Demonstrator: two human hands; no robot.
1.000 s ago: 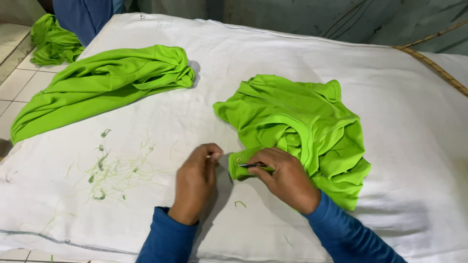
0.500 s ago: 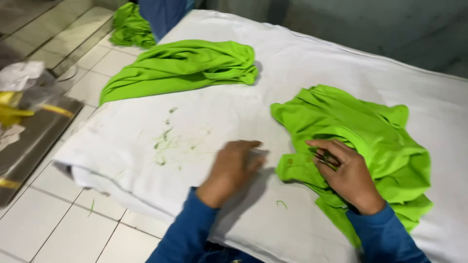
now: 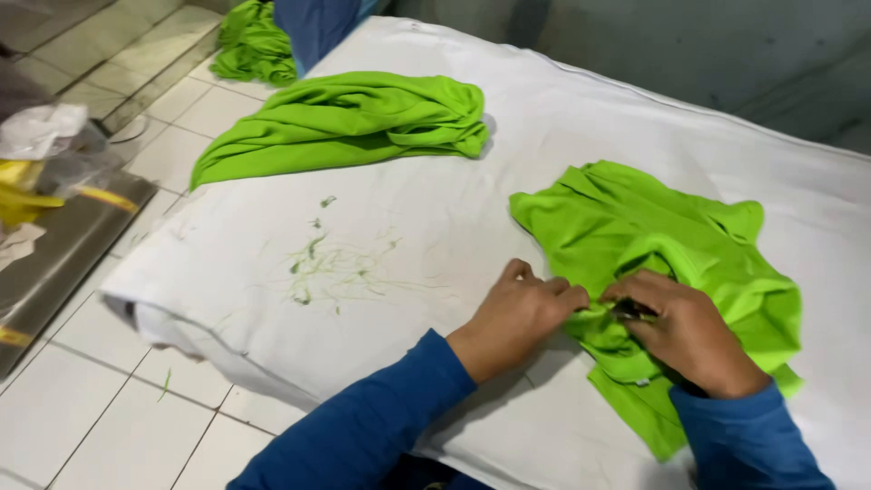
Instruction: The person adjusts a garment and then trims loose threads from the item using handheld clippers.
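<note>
Green shirt first, since that is what my hands are on: a bright lime knit garment, crumpled and bunched in loose folds on the right half of the white padded table, with a rumpled fold pulled toward the near edge. That table is the biggest thing I see, its cloth cover running from the near left corner up to the far right and hanging over the tiled floor. A second green shirt, same lime colour, lies twisted into a long roll on the far left part of the table, well apart from mine. A third green heap sits past the far corner, beside someone's blue clothing. To the left stands a metal counter with a clear plastic bag on it. Between the two shirts on the table, a scatter of green thread clippings marks the cloth. My left hand presses its fingers together, pinching the fold. My right hand is curled shut on a small dark tool, mostly hidden, touching that same fold just beside the left fingertips.
</note>
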